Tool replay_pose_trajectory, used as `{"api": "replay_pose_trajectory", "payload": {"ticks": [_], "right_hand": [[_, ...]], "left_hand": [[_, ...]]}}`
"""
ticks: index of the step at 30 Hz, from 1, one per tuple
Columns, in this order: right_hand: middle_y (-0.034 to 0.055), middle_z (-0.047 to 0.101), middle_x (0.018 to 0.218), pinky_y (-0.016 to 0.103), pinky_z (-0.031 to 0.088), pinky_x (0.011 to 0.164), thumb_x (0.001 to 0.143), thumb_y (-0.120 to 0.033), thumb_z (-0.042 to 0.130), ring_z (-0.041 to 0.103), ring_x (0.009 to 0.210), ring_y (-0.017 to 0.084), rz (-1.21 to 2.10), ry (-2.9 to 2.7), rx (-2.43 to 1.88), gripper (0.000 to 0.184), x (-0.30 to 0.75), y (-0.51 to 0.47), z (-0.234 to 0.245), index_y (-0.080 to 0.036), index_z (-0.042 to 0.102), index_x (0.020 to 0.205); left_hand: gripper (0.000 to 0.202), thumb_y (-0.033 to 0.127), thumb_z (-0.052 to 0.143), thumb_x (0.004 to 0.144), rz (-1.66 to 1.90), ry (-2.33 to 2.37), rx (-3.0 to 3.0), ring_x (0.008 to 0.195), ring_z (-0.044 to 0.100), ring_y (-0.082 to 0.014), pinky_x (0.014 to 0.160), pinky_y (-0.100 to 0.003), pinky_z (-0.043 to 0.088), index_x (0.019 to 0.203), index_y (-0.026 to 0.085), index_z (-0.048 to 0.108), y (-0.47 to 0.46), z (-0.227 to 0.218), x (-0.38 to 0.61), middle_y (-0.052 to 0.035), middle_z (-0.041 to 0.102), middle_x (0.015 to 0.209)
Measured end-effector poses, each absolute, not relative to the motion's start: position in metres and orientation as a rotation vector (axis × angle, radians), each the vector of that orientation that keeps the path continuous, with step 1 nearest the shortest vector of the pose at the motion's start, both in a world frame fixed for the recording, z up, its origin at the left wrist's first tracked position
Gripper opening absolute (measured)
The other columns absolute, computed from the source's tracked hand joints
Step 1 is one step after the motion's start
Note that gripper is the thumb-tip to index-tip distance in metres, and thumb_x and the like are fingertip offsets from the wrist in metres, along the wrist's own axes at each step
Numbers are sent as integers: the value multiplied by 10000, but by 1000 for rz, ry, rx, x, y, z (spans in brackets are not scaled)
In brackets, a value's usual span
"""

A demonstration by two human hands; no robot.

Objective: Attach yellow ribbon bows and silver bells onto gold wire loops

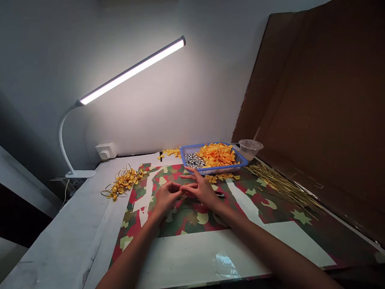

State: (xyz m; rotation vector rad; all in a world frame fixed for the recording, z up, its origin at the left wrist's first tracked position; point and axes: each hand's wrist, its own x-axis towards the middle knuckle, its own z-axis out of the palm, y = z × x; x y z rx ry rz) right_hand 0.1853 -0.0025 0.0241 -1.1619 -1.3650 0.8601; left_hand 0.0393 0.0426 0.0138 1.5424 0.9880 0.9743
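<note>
My left hand (166, 196) and my right hand (201, 188) meet over the patterned mat (192, 218), fingertips touching in a pinch around something thin that I cannot make out. Just beyond them stands a blue basket (241, 159) holding a heap of orange ribbon bows (217, 154) and a patch of small silver bells (194, 160). A small dark tool (219, 194) lies on the mat beside my right hand.
A pile of gold bows with loops (124, 182) lies to the left. Gold wires (282, 185) are spread at the right, near a clear plastic cup (250, 148). A clamp lamp (132, 71) lights the table; a cardboard panel (325, 100) stands on the right.
</note>
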Motion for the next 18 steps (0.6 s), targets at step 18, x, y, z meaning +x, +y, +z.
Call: {"api": "replay_pose_trajectory", "payload": {"ticks": [18], "right_hand": [[34, 574, 767, 314, 494, 682, 797, -272, 576, 579, 699, 170, 391, -1566, -1265, 150, 190, -6, 25, -198, 593, 668]], "left_hand": [[231, 355, 769, 554, 1002, 1047, 1530, 605, 648, -188, 582, -283, 505, 631, 153, 689, 47, 19, 37, -38, 704, 608]]}}
